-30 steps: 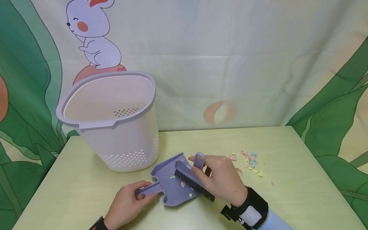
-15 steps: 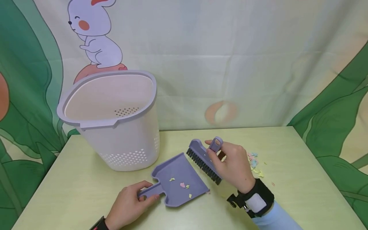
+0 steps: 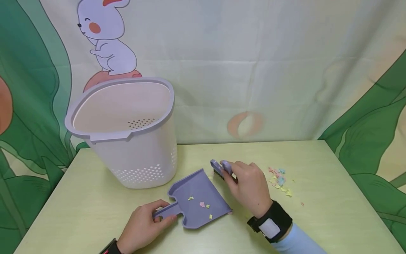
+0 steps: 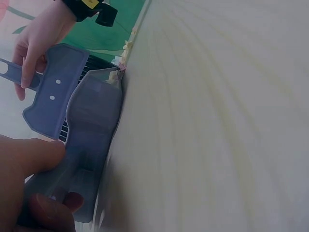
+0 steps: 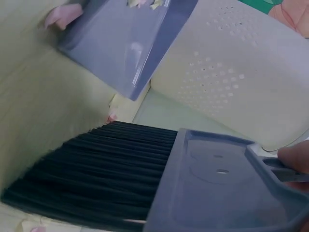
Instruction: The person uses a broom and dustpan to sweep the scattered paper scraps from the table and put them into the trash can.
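My left hand (image 3: 144, 222) grips the handle of a purple dustpan (image 3: 187, 211), which lies on the table with its wide edge facing right. A few yellow and pink paper scraps (image 3: 202, 204) lie inside the pan. My right hand (image 3: 250, 187) holds a small purple hand brush (image 5: 222, 179) by its handle, just right of the pan's front edge. In the head view that hand covers most of the brush. Its dark bristles (image 5: 106, 169) point down toward the tabletop in the right wrist view. A pink scrap (image 5: 65, 16) sits by the pan's edge.
A tall white basket (image 3: 149, 151) with a purple rim stands at the back left, behind the dustpan. Right of my right hand lies a loose pile of coloured paper scraps (image 3: 280, 180). A printed curtain (image 3: 285, 70) hangs along the table's back edge.
The brush was over the dustpan, then rose off it toward the back right. Now it has turned and come down just beyond the pan's edge. The left hand and dustpan stay nearly still.
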### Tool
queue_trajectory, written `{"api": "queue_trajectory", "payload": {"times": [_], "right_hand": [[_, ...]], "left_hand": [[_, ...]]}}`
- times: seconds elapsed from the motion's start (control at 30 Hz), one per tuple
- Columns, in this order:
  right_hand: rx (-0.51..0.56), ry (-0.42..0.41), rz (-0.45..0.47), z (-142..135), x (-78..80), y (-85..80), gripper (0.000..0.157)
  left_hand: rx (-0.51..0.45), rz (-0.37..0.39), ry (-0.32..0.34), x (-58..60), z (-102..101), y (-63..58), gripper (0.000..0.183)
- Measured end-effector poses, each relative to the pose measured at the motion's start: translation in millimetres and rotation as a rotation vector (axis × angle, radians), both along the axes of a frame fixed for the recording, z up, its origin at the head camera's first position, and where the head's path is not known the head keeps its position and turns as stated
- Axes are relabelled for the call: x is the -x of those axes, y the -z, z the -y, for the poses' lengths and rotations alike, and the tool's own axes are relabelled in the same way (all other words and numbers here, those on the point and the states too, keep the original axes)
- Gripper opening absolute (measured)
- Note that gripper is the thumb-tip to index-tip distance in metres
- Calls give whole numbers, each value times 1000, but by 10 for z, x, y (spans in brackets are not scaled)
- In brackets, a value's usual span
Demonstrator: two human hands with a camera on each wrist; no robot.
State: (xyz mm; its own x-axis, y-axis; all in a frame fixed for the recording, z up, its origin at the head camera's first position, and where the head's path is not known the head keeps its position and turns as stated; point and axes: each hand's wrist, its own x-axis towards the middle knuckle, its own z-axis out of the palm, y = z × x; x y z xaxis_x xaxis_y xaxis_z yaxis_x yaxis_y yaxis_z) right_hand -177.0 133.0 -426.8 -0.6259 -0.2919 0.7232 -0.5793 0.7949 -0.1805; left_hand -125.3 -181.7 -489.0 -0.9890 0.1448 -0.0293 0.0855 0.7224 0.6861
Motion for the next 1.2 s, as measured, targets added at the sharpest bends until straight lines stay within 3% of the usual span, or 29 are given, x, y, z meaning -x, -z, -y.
{"api": "queue_trajectory", "payload": {"times": [0.17,0.4,0.53,0.8,1.03,1.2], "right_hand": [[-22,-67,72,25,-40,-26,10],[-32,-315,160,0,-137,-132,13],[11,-380,189,-56,-138,-200,14],[70,-311,165,-199,-107,-319,18],[39,-327,196,-344,-124,-430,14],[57,-239,219,-407,-230,-474,9]], "left_hand": [[-1,6,1,-2,3,0,22],[-4,19,4,-1,2,9,22],[-4,18,6,2,1,7,22],[-15,25,46,11,33,-9,27],[3,33,79,57,120,-35,23],[18,41,134,91,196,-89,17]]}}
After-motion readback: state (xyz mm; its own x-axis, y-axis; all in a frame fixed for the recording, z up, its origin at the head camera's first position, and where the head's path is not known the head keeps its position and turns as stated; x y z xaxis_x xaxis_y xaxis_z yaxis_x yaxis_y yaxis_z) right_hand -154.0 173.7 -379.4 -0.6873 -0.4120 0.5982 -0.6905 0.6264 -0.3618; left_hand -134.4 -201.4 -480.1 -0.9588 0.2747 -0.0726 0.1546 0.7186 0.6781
